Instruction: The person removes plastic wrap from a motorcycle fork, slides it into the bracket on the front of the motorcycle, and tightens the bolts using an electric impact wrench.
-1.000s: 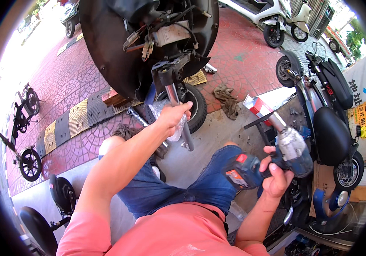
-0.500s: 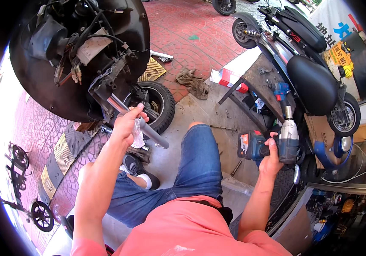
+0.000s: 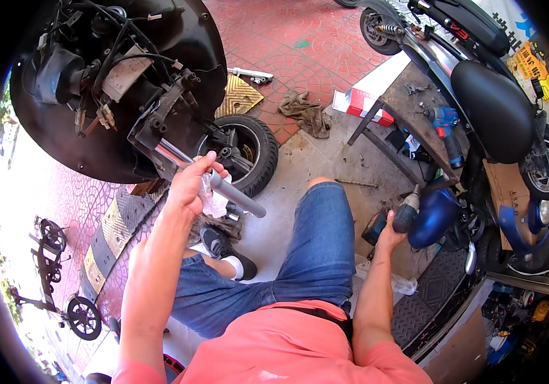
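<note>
The right hand (image 3: 389, 235) is wrapped around a power drill (image 3: 395, 221), held low by the knee. Farther up, the left hand (image 3: 191, 185) grips the grey fork tube (image 3: 233, 195) under the tipped scooter (image 3: 114, 89), with a rag. It looks like 1 tube is being cleaned or fitted; next, steady hands.

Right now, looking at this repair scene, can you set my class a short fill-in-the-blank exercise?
1. The left hand grips a grey ____ under the scooter.
2. The right hand holds a power ____ low beside the knee.
3. The person wears blue denim ____.
4. A crumpled ____ lies on the red paving.

Missing words: tube; drill; shorts; rag
</note>
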A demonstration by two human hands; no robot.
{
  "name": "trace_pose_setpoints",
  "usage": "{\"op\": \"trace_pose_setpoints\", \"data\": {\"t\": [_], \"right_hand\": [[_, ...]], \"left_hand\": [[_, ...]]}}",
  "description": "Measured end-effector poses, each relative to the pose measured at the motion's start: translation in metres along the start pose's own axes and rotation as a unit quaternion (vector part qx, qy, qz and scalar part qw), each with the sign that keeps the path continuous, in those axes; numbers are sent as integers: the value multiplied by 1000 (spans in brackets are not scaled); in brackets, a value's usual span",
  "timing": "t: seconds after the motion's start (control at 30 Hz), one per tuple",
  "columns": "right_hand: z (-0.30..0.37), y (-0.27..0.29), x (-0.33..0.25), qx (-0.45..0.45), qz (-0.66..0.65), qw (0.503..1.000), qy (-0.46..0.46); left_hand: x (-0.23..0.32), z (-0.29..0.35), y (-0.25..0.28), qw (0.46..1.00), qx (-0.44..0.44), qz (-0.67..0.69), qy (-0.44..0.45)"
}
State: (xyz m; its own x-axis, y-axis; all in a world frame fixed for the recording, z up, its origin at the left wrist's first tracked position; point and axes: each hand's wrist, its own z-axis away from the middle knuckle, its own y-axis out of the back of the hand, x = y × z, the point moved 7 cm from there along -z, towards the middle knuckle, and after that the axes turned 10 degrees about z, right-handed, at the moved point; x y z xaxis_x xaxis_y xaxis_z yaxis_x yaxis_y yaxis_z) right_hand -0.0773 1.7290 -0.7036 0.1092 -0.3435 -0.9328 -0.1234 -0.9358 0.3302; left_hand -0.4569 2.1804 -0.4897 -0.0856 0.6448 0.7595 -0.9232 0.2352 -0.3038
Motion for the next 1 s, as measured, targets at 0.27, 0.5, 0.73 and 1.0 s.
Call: {"op": "trace_pose_setpoints", "data": {"t": [0.27,0.5,0.73,1.0], "right_hand": [[69,21,3,-66,136,988,-32],[77,44,16,-202,220,950,-86],[16,111,43,-77,19,955,-286],[-46,68,-26,-179,46,925,-332]], "left_hand": [[-1,2,11,999,12,-28,14],[1,1,11,999,-19,-34,30],[5,-6,17,998,-36,-42,17],[5,-9,24,999,-40,-25,18]]}}
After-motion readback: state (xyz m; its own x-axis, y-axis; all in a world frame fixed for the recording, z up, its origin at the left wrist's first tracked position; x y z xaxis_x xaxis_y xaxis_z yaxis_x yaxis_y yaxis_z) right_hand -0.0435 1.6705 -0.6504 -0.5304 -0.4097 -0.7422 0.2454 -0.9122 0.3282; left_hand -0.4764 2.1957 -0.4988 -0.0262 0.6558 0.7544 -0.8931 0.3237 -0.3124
